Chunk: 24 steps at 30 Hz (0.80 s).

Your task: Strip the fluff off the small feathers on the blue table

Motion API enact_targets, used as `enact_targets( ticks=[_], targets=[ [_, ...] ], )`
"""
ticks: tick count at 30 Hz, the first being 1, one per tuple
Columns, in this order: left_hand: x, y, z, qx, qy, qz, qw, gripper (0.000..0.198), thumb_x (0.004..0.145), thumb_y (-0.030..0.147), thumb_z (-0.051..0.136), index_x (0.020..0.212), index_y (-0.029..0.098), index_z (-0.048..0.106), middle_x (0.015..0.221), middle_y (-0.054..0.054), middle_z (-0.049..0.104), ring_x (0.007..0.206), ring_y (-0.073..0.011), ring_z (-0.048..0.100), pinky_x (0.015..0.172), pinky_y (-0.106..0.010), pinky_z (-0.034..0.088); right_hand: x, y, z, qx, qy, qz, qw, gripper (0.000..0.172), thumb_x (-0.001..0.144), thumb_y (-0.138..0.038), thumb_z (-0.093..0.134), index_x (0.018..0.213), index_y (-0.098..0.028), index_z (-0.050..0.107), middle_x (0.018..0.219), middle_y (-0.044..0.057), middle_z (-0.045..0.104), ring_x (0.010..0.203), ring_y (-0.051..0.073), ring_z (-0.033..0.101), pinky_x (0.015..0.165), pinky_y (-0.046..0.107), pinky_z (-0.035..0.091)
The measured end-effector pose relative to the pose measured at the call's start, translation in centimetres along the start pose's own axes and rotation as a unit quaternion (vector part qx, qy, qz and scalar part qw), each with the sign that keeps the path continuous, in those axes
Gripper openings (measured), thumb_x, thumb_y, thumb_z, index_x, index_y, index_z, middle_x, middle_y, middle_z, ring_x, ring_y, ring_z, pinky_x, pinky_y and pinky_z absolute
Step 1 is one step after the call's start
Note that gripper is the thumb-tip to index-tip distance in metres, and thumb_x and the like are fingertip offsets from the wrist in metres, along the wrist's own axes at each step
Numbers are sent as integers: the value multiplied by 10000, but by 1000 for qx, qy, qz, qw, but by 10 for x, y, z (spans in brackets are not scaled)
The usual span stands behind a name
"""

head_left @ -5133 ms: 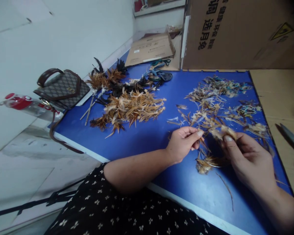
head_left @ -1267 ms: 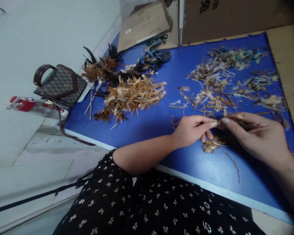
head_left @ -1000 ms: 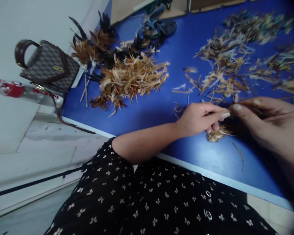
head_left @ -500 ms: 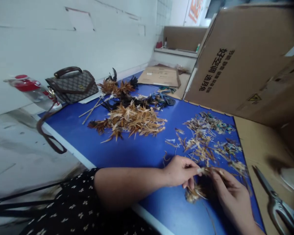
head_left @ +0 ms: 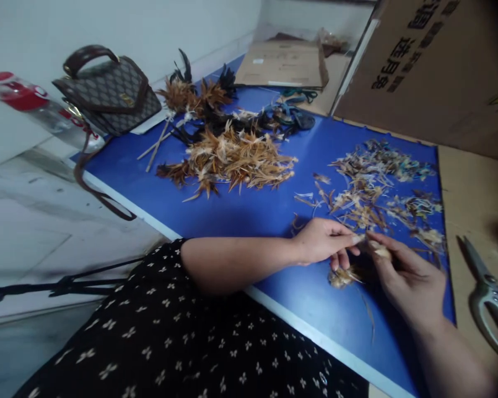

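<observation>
My left hand (head_left: 326,241) is closed in a pinch on the pale tip of a feather. Facing it, my right hand (head_left: 413,273) grips a small tan-and-cream feather piece (head_left: 382,250) between thumb and fingers. The fingertips of both hands nearly meet, and fingers hide part of what is between them. Just below my left fingers a small brown feather tuft (head_left: 341,277) lies on the blue table top (head_left: 290,309). Loose brown and grey feathers (head_left: 361,204) are scattered beyond my hands.
A large pile of brown feathers (head_left: 236,157) lies farther back, with black feathers (head_left: 216,119) behind it. Scissors (head_left: 487,293) rest on cardboard at the right. A handbag (head_left: 112,94), a bottle (head_left: 45,110) and a big carton (head_left: 431,72) stand along the edges.
The view has tilted down, so the table and hands appear higher. Both hands stay together; a cream feather piece now shows more plainly in my right fingers.
</observation>
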<state>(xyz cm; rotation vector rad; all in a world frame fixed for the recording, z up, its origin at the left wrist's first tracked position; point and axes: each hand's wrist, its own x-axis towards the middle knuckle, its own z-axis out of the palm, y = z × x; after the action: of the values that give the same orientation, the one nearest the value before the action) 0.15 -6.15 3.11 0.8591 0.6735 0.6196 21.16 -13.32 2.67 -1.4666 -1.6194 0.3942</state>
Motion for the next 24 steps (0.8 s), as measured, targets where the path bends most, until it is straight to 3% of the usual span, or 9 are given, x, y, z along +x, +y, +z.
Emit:
enact_targets(
  ticks=[9,13,16,24],
  targets=[
    [-1,3,1,3,-19,-6,1000,220,1035,271,761,928,88,701,676,-14,700,468,-93,648,444,-188,489,2,4,-3,-12,-35,-66,997,303,1029,-373,743,1269,-235,866,1178,102,877,967,247,862,902,344,717],
    [1,-1,-1,8,-18,-13,1000,185,1048,242,735,942,95,696,716,-21,723,491,-86,665,461,-181,493,0,5,-4,-5,-45,-24,999,306,1029,-404,747,1269,-256,865,1161,88,876,955,246,854,912,354,715],
    [3,-6,-4,-1,-49,-18,999,219,1035,288,762,953,93,706,796,-56,760,533,-96,705,484,-176,502,-2,7,-5,15,-41,12,999,273,1002,-411,797,1232,-285,873,1113,64,877,898,236,841,880,345,716],
    [-3,3,-2,21,-88,-65,994,284,1070,345,745,910,112,713,618,-38,710,530,-121,700,568,-232,587,0,1,-7,35,-46,46,997,220,961,-455,833,1050,-256,866,915,35,851,750,203,804,722,280,697]
  ],
)
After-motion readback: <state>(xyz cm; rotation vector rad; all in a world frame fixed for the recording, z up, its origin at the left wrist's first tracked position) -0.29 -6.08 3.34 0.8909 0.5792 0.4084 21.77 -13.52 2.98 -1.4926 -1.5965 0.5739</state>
